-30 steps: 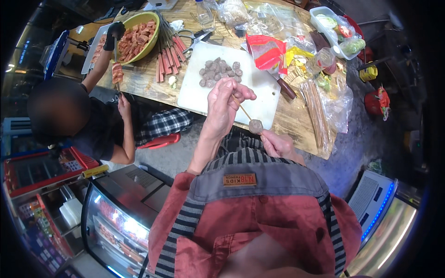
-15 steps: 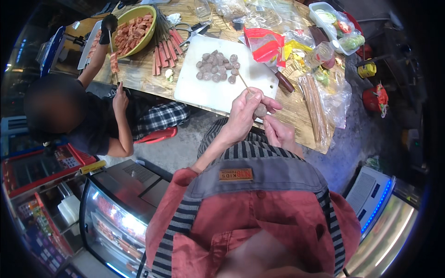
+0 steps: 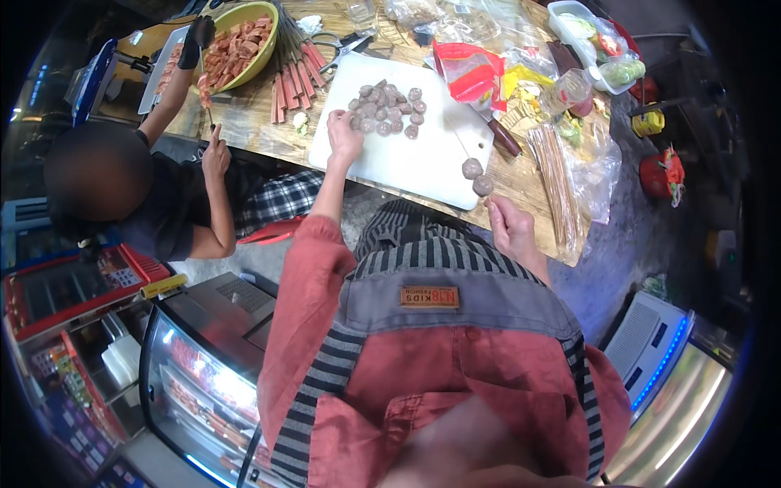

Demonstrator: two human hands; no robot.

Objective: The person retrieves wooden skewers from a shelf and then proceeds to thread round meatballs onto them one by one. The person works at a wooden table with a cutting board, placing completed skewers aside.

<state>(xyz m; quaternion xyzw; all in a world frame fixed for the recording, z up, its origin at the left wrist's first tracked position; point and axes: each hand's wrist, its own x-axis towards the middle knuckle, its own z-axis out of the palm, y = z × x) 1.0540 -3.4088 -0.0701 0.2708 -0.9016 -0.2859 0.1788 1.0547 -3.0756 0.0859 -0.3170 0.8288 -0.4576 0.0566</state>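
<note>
My right hand (image 3: 514,228) is closed round the lower end of a thin wooden skewer, held over the near right edge of the white cutting board (image 3: 407,175). Two round grey meatballs (image 3: 472,168) are threaded low on it, close above my fingers, and its bare tip points up and left. My left hand (image 3: 345,138) reaches over the board's left side, fingers curled in at the left edge of a pile of grey meatballs (image 3: 382,106). Its fingertips are on the outermost meatball, partly hidden by the hand.
A brown-handled knife (image 3: 504,138) lies beside a red packet (image 3: 470,73). Bundled wooden skewers (image 3: 556,179) rest at right. Beyond the board are scissors (image 3: 342,49) and red-handled skewers (image 3: 297,81). At left, a co-worker (image 3: 163,195) in a black glove threads meat by a yellow bowl (image 3: 268,49).
My left hand has let go of the skewer and moved left to the meatball pile. My right hand has shifted slightly right with the skewer, now showing two meatballs on it.
</note>
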